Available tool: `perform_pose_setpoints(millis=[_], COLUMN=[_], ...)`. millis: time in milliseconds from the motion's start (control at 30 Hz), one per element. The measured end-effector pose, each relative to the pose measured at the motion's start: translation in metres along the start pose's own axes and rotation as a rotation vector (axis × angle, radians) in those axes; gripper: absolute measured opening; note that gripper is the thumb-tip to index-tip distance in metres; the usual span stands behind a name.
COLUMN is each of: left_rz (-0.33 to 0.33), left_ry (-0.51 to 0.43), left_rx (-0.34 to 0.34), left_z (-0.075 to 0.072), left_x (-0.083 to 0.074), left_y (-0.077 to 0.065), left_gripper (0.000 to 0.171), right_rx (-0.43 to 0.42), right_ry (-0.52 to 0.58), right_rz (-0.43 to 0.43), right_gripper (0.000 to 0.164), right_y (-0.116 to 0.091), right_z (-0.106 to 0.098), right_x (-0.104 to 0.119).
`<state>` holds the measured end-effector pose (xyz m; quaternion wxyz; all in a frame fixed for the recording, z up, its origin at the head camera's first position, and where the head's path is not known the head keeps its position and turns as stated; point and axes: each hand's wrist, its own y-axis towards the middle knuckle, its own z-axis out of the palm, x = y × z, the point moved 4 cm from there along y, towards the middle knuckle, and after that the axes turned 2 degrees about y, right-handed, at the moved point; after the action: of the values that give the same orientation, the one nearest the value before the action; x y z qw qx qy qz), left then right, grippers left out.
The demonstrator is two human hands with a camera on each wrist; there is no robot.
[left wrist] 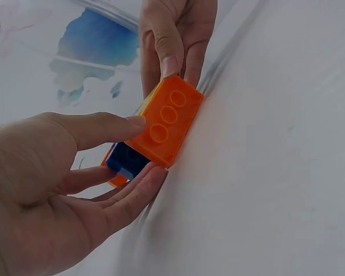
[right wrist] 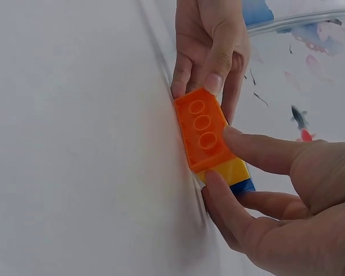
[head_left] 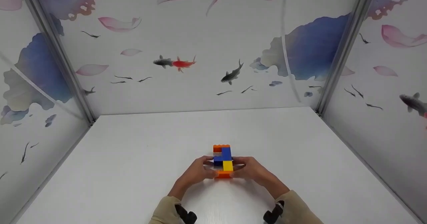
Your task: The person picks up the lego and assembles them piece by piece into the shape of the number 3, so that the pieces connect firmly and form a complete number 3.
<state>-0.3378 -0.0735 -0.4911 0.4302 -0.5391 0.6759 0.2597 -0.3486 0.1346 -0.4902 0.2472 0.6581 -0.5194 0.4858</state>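
Joined toy building bricks lie on the white table between both hands. In the head view, an orange brick [head_left: 224, 175] forms the near end, a yellow brick [head_left: 228, 166] comes behind it, then blue bricks [head_left: 226, 153], and another orange brick [head_left: 217, 148] at the far end. My left hand [head_left: 196, 172] grips the left side, thumb at the near orange brick. On the right side my right hand [head_left: 252, 171] holds the same build, its thumb also by that brick. Both wrist views show the near orange brick's hollow underside [left wrist: 169, 115] with round tubes, facing me.
The white table [head_left: 133, 157] spreads out around the hands. Patterned panels [head_left: 200, 90] with fish and petals stand at the back and both sides, joined by metal corner posts [head_left: 343, 50]. Dark wrist straps [head_left: 275, 213] sit over the beige sleeves.
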Motion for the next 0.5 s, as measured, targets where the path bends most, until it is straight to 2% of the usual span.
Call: perform_pose_setpoints(millis=[233,500], left_rz=[-0.014,-0.007], left_ry=[-0.008,-0.019], left_rx=[0.007,0.018], left_z=[-0.0011,-0.0062], left_x=[0.0027,0.0015], left_y=[0.0016,-0.0007], left_gripper=[0.063,0.066], right_rx=[-0.015,-0.017], right_ry=[0.005,-0.011], right_rz=[0.023,-0.006], right_gripper=[0.064,0.062], right_y=[-0.0001,0.0011], right_z=[0.0012,0.0026], right_x=[-0.0017,0.0015])
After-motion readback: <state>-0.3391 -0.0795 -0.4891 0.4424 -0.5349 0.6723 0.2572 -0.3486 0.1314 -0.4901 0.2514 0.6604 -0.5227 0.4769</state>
